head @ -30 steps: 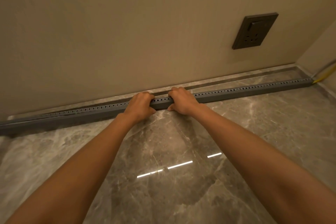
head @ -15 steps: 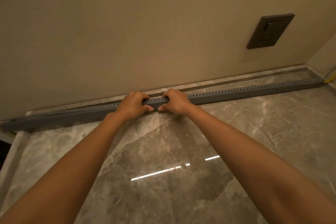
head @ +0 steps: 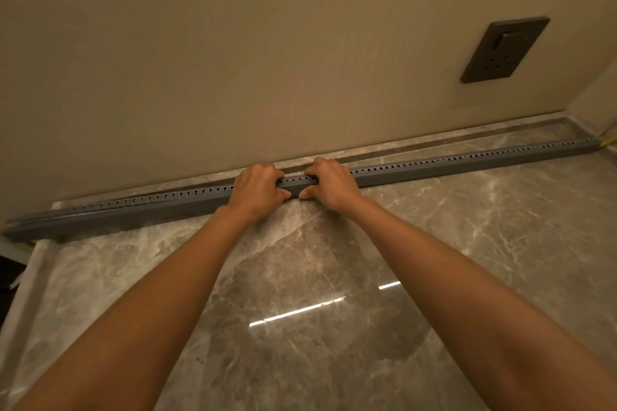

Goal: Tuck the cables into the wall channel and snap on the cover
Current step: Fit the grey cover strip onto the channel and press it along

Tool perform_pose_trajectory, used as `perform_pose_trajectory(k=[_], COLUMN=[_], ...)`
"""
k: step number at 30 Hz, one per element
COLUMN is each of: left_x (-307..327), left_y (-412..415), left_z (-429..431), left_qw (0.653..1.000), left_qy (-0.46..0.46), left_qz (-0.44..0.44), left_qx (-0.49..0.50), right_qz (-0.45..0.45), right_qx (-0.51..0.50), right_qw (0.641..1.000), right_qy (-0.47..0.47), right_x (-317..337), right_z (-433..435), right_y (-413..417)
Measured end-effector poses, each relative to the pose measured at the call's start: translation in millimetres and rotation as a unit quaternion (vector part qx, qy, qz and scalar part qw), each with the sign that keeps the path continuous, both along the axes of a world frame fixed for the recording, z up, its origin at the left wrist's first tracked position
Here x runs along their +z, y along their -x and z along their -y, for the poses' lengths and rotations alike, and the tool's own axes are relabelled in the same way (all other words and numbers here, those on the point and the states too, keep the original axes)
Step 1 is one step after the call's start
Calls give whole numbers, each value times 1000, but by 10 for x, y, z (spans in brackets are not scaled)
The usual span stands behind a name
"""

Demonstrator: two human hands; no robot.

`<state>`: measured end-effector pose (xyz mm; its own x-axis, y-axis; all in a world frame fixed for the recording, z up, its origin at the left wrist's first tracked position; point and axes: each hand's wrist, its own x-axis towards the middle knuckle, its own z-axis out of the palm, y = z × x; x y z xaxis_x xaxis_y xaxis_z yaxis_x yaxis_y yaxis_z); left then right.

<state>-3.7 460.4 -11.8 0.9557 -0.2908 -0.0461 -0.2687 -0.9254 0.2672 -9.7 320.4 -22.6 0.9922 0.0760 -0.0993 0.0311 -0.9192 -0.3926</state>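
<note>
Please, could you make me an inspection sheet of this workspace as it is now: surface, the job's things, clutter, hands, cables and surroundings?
Surface: glossy marble floor, reflecting a light streak.
Job's things: grey channel lies along the wall base, slots in a row on top; cover fit cannot be told.
Clutter: nothing seen.
Grippers: left hand and right hand grip the grey channel side by side near mid-length.
Cables: yellow cable shows at the channel's right end.
Surroundings: beige wall; dark socket plate upper right.
</note>
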Motion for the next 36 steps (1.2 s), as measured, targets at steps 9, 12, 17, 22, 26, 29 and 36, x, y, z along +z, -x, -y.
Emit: perform_pose_trajectory(k=[9, 12, 17, 22, 26, 29, 36], left_x=[16, 29, 29, 3, -11, 1, 56], left_y=[6, -21, -67, 30, 65, 70, 72], left_z=[-338, -555, -724, -620, -587, -568, -531], left_qw=[993, 990, 992, 998, 998, 997, 993], left_qy=[109, 118, 76, 31, 16, 12, 38], left_qz=[-39, -51, -88, -20, 11, 7, -40], left_qx=[27, 60, 57, 56, 61, 70, 104], right_qz=[-46, -63, -70, -22, -11, -5, -29], right_qx=[10, 25, 37, 12, 53, 73, 99], right_qw=[999, 998, 997, 999, 998, 996, 994], right_qy=[10, -5, -2, 20, 40, 54, 32], right_x=[122, 125, 110, 39, 44, 39, 47], right_z=[-128, -296, -509, -567, -563, -555, -495], right_y=[-35, -62, -83, -27, -19, -32, -90])
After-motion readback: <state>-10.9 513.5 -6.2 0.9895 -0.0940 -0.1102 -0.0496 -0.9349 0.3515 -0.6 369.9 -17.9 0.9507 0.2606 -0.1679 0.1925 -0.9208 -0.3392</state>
